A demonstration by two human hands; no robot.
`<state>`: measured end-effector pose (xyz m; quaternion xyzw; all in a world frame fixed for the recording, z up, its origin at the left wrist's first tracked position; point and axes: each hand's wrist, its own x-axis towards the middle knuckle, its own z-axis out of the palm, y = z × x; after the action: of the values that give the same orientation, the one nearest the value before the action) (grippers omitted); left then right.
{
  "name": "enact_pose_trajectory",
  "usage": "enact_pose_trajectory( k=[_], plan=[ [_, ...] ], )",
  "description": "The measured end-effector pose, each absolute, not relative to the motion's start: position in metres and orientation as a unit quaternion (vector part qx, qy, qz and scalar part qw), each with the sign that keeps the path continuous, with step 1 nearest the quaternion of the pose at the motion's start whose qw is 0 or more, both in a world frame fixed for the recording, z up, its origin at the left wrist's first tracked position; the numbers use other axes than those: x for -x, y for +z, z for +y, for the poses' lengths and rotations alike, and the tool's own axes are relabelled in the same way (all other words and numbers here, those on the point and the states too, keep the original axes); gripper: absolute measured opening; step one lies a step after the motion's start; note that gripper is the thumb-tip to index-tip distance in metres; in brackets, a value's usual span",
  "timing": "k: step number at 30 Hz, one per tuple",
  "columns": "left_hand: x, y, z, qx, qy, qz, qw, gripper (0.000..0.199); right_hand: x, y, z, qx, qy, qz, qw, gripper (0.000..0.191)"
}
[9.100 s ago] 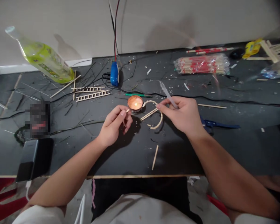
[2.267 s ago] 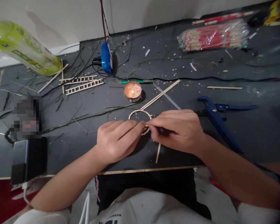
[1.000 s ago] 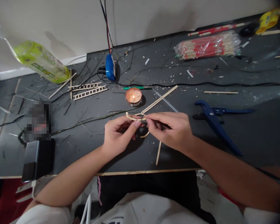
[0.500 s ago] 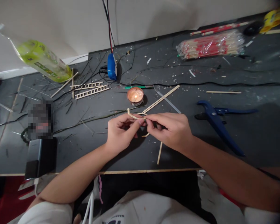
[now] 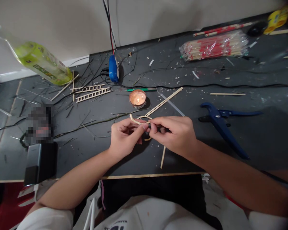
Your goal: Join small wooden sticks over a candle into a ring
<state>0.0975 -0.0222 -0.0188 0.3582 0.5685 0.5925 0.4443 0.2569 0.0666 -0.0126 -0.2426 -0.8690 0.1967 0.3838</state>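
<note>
My left hand (image 5: 125, 137) pinches a thin, pale, curved wooden stick (image 5: 135, 121) between thumb and fingers; its left end bends upward. Close against it, my right hand (image 5: 174, 132) grips the stick's other end with thumb and forefinger, and the fingertips nearly meet. A lit candle (image 5: 137, 98) in a small round cup burns just beyond the hands. Two straight wooden sticks (image 5: 164, 101) lie side by side past my right hand, and another stick (image 5: 163, 157) pokes out below it. Part of the curved stick is hidden by my fingers.
A blue hand cutter (image 5: 222, 127) lies to the right. Small wooden ladder-like pieces (image 5: 93, 95), a green-labelled bottle (image 5: 45, 64) and a blue device (image 5: 113, 68) with wires are at the left and back. A plastic-wrapped bundle of sticks (image 5: 213, 47) lies at back right.
Both hands keep their grip on the curved stick, with hardly any movement of the fingers. The whole view has shifted slightly, so the table things appear a little further left.
</note>
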Motion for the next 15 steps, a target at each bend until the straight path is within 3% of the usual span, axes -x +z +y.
enact_pose_trajectory(
  k=[15],
  plan=[
    [-0.0959, -0.0223, -0.0257, -0.39, 0.609, 0.561, 0.402, 0.013, -0.259, -0.0078, 0.0661, 0.27, 0.335, -0.816, 0.386, 0.01]
  ],
)
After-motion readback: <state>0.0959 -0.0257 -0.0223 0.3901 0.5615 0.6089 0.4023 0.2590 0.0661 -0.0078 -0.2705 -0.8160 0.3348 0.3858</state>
